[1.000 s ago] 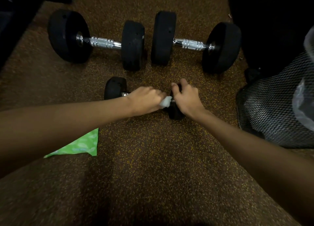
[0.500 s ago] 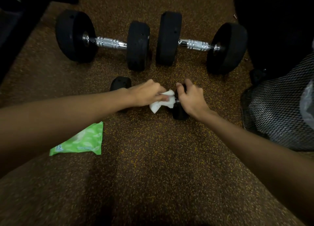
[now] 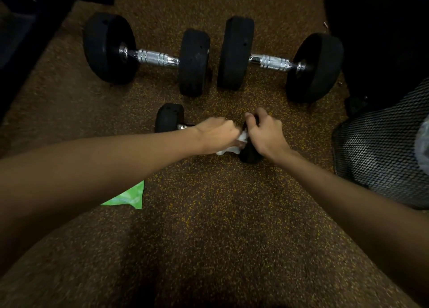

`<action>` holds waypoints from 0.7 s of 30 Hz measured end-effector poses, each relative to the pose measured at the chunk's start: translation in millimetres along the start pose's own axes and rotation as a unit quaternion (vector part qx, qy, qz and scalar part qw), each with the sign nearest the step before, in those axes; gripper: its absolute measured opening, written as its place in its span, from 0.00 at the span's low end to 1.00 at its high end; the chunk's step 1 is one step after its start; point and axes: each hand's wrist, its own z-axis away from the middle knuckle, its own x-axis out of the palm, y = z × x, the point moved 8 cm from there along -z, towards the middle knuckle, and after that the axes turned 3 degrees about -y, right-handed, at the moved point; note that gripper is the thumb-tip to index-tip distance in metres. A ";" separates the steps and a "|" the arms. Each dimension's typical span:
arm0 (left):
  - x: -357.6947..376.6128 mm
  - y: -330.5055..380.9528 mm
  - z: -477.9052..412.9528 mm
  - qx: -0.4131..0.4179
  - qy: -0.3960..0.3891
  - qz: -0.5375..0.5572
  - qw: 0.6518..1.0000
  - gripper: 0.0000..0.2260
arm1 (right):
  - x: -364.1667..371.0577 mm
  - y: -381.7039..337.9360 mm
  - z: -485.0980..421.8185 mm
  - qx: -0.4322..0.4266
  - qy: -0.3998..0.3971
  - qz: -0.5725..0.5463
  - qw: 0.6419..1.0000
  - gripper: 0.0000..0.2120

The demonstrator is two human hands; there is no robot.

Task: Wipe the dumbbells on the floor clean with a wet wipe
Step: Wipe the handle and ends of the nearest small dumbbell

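Note:
A small black dumbbell point(image 3: 169, 118) lies on the speckled floor in front of me. My left hand point(image 3: 217, 135) is closed around a white wet wipe point(image 3: 232, 148), pressed on the chrome handle, which it mostly hides. My right hand point(image 3: 264, 131) grips the small dumbbell's right head, of which only the lower part shows. Behind them lie two large black dumbbells with chrome handles, one at the left point(image 3: 153, 57) and one at the right point(image 3: 274, 63), end to end.
A green wet wipe pack point(image 3: 126, 197) lies on the floor under my left forearm. A black mesh bin point(image 3: 380, 150) stands at the right. Dark equipment fills the top left point(image 3: 27, 29) and top right point(image 3: 383, 29) corners.
My left hand has slid along the handle toward the right head, and the wipe is more bunched under it. My right hand keeps its grip on the head.

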 end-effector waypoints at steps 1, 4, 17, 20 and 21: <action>0.7 -3.1 -1.0 -0.011 -0.005 0.035 0.999 0.19 | 0.1 0.4 -0.2 0.001 0.002 0.001 1.000 0.13; -0.3 -13.7 4.1 -0.029 -0.011 0.184 0.982 0.17 | -0.3 -0.5 0.9 0.003 0.004 0.010 1.000 0.13; -29.8 -23.2 29.1 -0.069 -0.003 -0.051 0.996 0.14 | 0.1 1.0 3.4 0.024 -0.007 0.010 1.000 0.16; -52.3 -32.7 38.2 -0.092 0.049 -0.018 0.994 0.13 | -1.7 -2.7 6.3 0.027 -0.019 0.008 0.999 0.16; -60.2 -37.9 42.1 -0.101 0.070 0.009 0.992 0.12 | -2.2 -3.5 6.6 0.027 -0.024 0.008 0.999 0.17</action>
